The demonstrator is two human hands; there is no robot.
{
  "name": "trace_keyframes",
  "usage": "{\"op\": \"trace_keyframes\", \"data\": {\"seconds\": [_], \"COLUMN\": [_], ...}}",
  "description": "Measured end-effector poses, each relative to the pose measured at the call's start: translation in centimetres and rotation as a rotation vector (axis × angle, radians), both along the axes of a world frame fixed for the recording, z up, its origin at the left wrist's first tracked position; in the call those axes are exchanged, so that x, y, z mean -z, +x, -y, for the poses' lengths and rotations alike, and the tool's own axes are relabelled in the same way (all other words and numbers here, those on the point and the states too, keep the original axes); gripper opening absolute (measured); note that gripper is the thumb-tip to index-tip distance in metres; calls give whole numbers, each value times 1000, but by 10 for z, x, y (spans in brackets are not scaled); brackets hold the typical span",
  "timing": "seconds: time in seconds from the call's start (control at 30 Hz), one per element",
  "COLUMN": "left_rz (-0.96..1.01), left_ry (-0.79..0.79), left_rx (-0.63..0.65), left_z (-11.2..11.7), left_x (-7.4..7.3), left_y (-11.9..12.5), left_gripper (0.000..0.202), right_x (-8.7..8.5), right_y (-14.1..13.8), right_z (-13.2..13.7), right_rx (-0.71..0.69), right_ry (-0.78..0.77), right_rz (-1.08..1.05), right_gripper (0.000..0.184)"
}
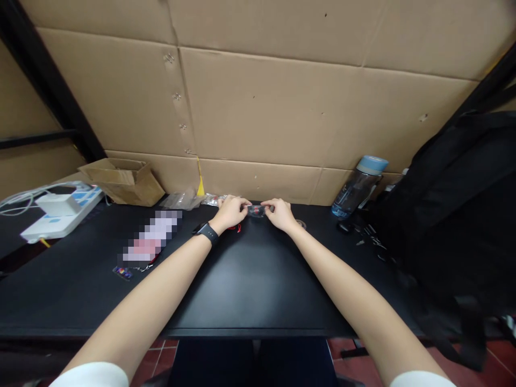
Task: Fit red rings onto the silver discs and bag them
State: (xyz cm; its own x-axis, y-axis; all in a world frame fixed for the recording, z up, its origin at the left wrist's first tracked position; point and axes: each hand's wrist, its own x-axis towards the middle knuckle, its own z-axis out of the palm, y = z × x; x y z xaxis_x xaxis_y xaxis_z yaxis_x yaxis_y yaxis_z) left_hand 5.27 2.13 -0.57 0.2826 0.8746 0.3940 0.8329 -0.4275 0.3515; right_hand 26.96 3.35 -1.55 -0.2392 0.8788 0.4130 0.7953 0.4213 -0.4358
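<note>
Both my arms stretch out over a black table [250, 279]. My left hand [230, 212], with a black watch on its wrist, and my right hand [279, 214] meet at the far middle of the table. Between them they pinch a small clear plastic packet [256, 210] with something dark and red inside. The fingers of both hands are closed on its ends. A bit of red [234, 229] shows under my left hand. More clear plastic bags [185, 200] lie just left of my left hand.
A torn cardboard box [121, 180] and a white power strip with an adapter [60, 212] lie at the far left. A blue-lidded water bottle [357, 188] leans at the back right. A large black backpack [455, 226] fills the right side. Cardboard sheets line the back.
</note>
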Motion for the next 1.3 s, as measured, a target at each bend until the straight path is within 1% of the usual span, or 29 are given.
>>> {"op": "trace_keyframes", "data": {"seconds": [0.13, 0.23, 0.3, 0.37, 0.47, 0.5, 0.57, 0.6, 0.67, 0.73, 0.8, 0.9, 1.0, 1.17, 1.23, 1.3], "left_rz": [-33, -19, 7, 20, 7, -11, -71, -113, -202, -272, -312, -339, -355, -405, -425, -436], "left_ry": [4, 10, -21, -72, -112, -91, 1, 46, 88, 66, 32, 3, 13, 30, 13, 4], "left_rx": [-2, -22, -22, -24, -22, -23, -29, -14, 63, 153, 193, 191, 191, 115, 87, 60], "left_z": [2, -1, -3, -4, -3, -2, 3, 6, 12, 16, 20, 24, 24, 14, 6, -1], "left_x": [1, 4, 6, 7, 6, 5, 3, 2, 1, 2, 4, 8, 11, 12, 12, 13], "left_y": [2, 3, 3, 3, 3, 3, 4, 5, 8, 11, 15, 20, 24, 31, 34, 37], "left_gripper": [18, 16, 16, 14, 15, 18, 26, 26, 24, 29, 39, 50, 52, 41, 40, 41], "right_x": [-3, -5, -6, -7, -6, -5, -3, -3, -3, -5, -10, -15, -14, -8, -5, -2], "right_y": [-1, 1, 1, 2, 1, 0, -1, -2, -1, 4, 13, 28, 38, 43, 42, 42], "right_z": [5, 5, 3, 2, 1, 1, 2, 2, 0, -3, -7, -10, -11, -17, -20, -22], "right_rx": [28, -26, -70, -79, -64, -59, -47, -37, -12, 17, 34, 67, 97, 54, 44, 5], "right_ry": [-7, -20, -64, -122, -162, -157, -132, -117, -87, -52, -23, -25, -56, -76, -67, -52], "right_rz": [49, 54, 34, -4, -53, -57, -39, -20, 25, 68, 118, 226, 309, 290, 271, 263], "right_gripper": [20, 14, 13, 12, 19, 23, 26, 25, 22, 16, 15, 22, 27, 30, 30, 33]}}
